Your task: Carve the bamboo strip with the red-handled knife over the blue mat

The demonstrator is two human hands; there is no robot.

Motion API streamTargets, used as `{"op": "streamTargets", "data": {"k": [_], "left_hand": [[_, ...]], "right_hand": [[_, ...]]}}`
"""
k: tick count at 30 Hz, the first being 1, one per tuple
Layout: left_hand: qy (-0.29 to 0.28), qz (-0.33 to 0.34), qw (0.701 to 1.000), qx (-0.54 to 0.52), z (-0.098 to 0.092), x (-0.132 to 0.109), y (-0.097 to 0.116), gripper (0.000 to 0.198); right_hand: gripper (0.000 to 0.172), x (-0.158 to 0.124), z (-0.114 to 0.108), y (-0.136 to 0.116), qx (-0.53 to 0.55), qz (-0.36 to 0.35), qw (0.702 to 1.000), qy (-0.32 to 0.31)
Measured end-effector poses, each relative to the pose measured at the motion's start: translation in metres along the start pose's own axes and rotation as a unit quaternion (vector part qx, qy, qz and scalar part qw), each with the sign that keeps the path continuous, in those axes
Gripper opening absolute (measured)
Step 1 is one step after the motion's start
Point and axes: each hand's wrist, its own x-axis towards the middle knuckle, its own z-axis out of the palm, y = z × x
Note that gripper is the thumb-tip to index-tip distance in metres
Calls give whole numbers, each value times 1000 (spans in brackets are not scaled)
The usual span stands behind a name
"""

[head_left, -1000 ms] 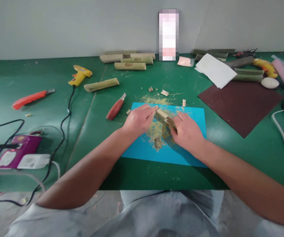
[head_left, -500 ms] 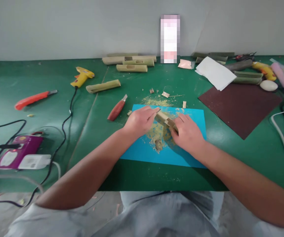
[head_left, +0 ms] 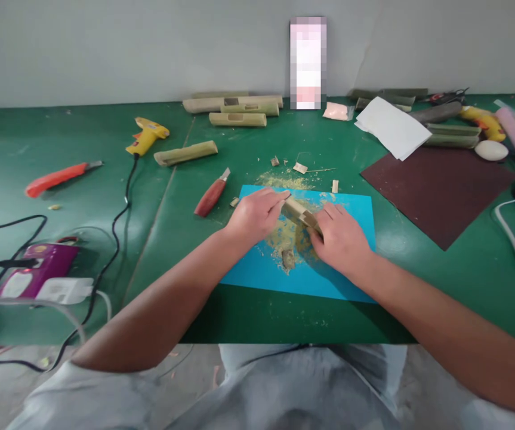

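Observation:
My left hand (head_left: pixel 257 216) is closed on the upper left end of a short bamboo tube (head_left: pixel 296 207) with a notch cut in its side. My right hand (head_left: pixel 342 234) wraps round the tube's lower right end, hiding that end. The tube is held at a slant over a blue sheet (head_left: pixel 329 285). Yellowish shavings (head_left: pixel 279 242) and a small bamboo chip (head_left: pixel 288 258) lie on the sheet beneath. To the left of my left hand rests a knife with a red wooden handle (head_left: pixel 210 198).
Several bamboo tubes (head_left: pixel 238 119) lie along the wall. A yellow glue gun (head_left: pixel 147 137), an orange cutter (head_left: pixel 58 180) and a purple power box (head_left: pixel 37 269) with cables are on the left. White paper (head_left: pixel 391 130) overlaps a dark brown sheet (head_left: pixel 438 203) on the right.
The whole view has shifted slightly. Both hands keep the bamboo tube in nearly the same place, with no clear change of grip.

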Motion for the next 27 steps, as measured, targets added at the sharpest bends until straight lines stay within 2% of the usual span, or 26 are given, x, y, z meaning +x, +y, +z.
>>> {"op": "streamTargets", "data": {"k": [4,9,14,18,23,27], "left_hand": [[-17,2,1000,-7,-1,1,0,36],[-1,2,1000,3,-1,2,0,36],[-21,-1,1000,-7,-1,1,-1,36],[-5,-4,1000,-4,-1,0,-2,37],[-17,1,1000,-18,0,2,-3,36],[2,2,1000,-2,-1,0,-3,37]], "right_hand": [[18,0,0,-1,3,5,1000,-9],[19,1,1,0,0,-6,1000,-8],[18,0,1,1,0,-2,1000,-3],[19,0,0,1,-3,-8,1000,-4],[19,0,0,0,1,1,1000,-14],[20,1,0,1,-5,-1,1000,-19]]}}
